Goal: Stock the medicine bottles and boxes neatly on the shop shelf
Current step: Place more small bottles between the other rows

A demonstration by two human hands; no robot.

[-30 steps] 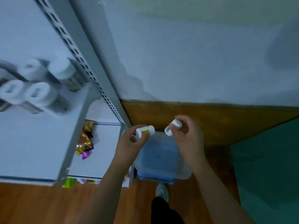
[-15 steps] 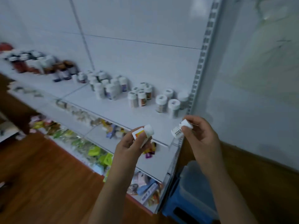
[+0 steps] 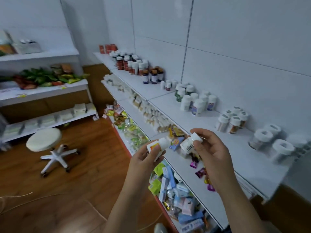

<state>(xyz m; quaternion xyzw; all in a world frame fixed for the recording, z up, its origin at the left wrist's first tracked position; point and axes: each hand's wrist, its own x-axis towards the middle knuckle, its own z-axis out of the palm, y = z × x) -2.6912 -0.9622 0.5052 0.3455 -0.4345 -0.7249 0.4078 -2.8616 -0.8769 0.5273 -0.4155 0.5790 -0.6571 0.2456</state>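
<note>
My left hand (image 3: 146, 158) grips a small white bottle with an orange-yellow label (image 3: 159, 145), held level in front of me. My right hand (image 3: 211, 150) pinches a second small white bottle with a barcode label (image 3: 190, 143), tilted toward the first. Both bottles hover just in front of the white top shelf (image 3: 210, 132). On that shelf stand groups of white-capped bottles (image 3: 196, 102), a cluster with cut-out caps (image 3: 232, 121), larger white bottles (image 3: 272, 143) at the right end, and dark brown bottles (image 3: 152, 75) farther left.
Lower shelves hold small white boxes (image 3: 151, 113), sweets in wrappers (image 3: 127, 125) and blue and green boxes (image 3: 178, 192). A white stool on castors (image 3: 45, 140) stands on the wooden floor at the left. Another shelf unit (image 3: 42, 91) with packets lines the left wall.
The view has swung left from the shelf's right end and a blue bin to the whole aisle. Both hands keep their bottles, close together in front of me.
</note>
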